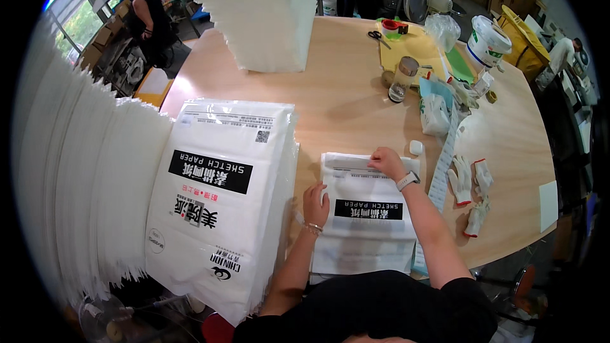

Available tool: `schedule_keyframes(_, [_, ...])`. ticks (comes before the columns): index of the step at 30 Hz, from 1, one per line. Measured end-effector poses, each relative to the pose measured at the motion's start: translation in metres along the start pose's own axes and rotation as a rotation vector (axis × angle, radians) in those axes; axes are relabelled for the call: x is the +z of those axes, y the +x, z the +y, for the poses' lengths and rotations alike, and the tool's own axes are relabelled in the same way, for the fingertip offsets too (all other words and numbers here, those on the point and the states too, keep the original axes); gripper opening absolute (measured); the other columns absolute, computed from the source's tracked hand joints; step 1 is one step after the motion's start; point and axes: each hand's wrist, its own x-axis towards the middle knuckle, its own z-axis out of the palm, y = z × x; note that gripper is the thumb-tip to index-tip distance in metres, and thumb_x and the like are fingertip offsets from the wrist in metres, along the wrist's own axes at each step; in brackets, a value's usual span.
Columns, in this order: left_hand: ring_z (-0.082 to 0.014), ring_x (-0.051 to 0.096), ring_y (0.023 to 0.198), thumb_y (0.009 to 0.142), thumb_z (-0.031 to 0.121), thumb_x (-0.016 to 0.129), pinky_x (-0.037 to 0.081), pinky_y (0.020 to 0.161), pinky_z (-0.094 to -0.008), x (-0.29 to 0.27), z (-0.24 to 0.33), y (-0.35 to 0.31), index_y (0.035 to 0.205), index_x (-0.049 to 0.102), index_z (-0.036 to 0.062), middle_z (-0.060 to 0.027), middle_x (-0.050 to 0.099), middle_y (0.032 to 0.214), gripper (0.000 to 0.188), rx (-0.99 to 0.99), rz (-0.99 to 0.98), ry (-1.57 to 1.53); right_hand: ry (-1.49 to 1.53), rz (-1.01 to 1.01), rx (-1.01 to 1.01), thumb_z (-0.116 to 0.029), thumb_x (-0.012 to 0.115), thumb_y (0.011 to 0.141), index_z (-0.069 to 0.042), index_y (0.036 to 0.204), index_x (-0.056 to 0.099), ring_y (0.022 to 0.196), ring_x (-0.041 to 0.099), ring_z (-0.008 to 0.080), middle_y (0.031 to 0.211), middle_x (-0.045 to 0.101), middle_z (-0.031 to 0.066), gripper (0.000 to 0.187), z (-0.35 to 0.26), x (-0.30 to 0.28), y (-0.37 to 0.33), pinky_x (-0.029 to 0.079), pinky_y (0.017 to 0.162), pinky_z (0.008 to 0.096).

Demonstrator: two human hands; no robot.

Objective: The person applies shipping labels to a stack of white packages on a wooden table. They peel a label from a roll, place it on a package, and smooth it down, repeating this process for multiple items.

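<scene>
A white printed plastic paper bag (365, 241) lies flat in front of me, with a black label band across it. At its left edge, my left hand (314, 208) is closed with curled fingers, a bit of white showing by the thumb. My right hand (386, 162) pinches the far edge of the bag with bent fingers. Left of my left forearm stands a tall stack of filled paper packs (219, 216) in similar printed wrapping. What lies under the near end of the bag is hidden by my body.
High stacks of white paper (70, 171) rise at far left and at the back (267, 13). To the right lie work gloves (462, 181), a long paper strip (443, 165), a jar (403, 79), scissors (379, 38) and a bucket (488, 42). Another person (151, 16) is at the far left.
</scene>
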Motion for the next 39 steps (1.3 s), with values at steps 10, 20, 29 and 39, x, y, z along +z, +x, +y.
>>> schedule_keyframes(10, [-0.0289,0.048,0.099,0.074,0.004,0.055,0.037,0.087,-0.0376,-0.037,0.018,-0.033,0.093,0.057,0.0041,-0.0133,0.054,0.101,0.019,-0.002,0.079,0.023,-0.214,0.457,-0.307,-0.017,0.064,0.067,-0.011,0.07,0.06,0.079,0.052,0.0198,0.078,0.054,0.0022,0.008,-0.036,0.003,-0.05,0.041,0.069,0.0328])
schedule_keyframes(20, [-0.028,0.052,0.095,0.074,0.006,0.056,0.04,0.085,-0.0356,-0.047,0.029,-0.05,0.087,0.058,0.0026,-0.0123,0.057,0.098,0.013,0.041,0.05,0.077,-0.358,0.737,-0.341,-0.014,0.059,0.071,-0.013,0.077,0.06,0.084,0.053,0.0167,0.082,0.058,-0.0017,0.007,-0.058,0.002,-0.066,0.04,0.07,0.0341])
schedule_keyframes(29, [-0.0251,0.055,0.086,0.076,0.004,0.054,0.044,0.076,-0.0342,-0.062,0.056,-0.045,0.086,0.058,0.0024,-0.0122,0.059,0.09,0.01,0.183,0.127,0.066,-0.166,0.443,-0.389,-0.016,0.061,0.066,-0.012,0.062,0.059,0.066,0.054,0.0226,0.063,0.054,0.0042,0.007,-0.082,0.001,-0.134,0.044,0.055,0.0331])
schedule_keyframes(39, [-0.0087,0.054,0.072,0.083,0.006,0.051,0.043,0.064,-0.021,-0.031,0.1,-0.069,0.091,0.057,0.0014,-0.0025,0.059,0.083,0.011,-0.269,-0.413,-0.593,0.378,0.489,0.445,-0.02,0.06,0.077,-0.003,0.078,0.058,0.056,0.053,0.0178,0.064,0.057,0.0091,0.017,-0.018,0.053,-0.33,0.042,0.054,0.0302])
